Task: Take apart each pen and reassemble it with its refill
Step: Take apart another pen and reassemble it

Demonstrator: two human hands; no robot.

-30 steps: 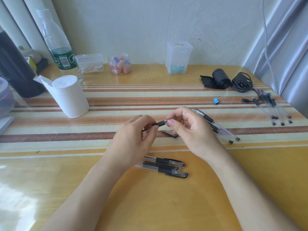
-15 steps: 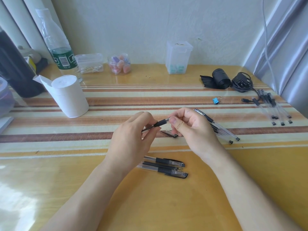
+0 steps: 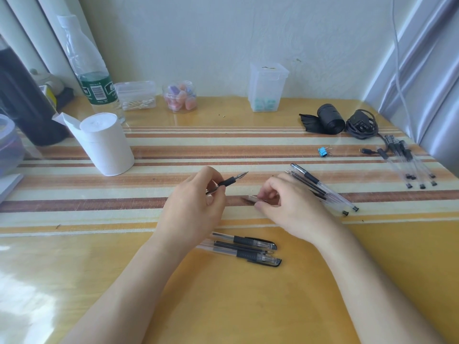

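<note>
Left hand: the left hand point(image 3: 191, 207), left of centre frame, has its fingers curled round the barrel of a pen point(image 3: 228, 182), thumb and forefinger pinching it behind the dark grip.
Pen in hand: it is uncapped and held above the table point(image 3: 248, 306), its metal tip bare and slanting toward the upper right.
Right hand: the right hand point(image 3: 290, 207), just right of centre, is down at the tabletop with its fingers curled; thumb and fingertips seem to pinch a cap point(image 3: 249, 199), though that spot is a bit blurred.
Cap: clear with a dark clip, it lies flat on the brown stripe between the two hands.
Step, as I read it: picking up the cap to close the rebuilt pen.
Doing it well: grip the cap by its sides near the closed end and leave the mouth free. Line it up with the tip, then press straight on until it seats.
Finished lot, I'd guess: the capped pens point(image 3: 248, 247) in the lower middle.
Waiting: the loose pens point(image 3: 320, 187) beside the right hand, and the far-right bundle point(image 3: 409, 165).
</note>
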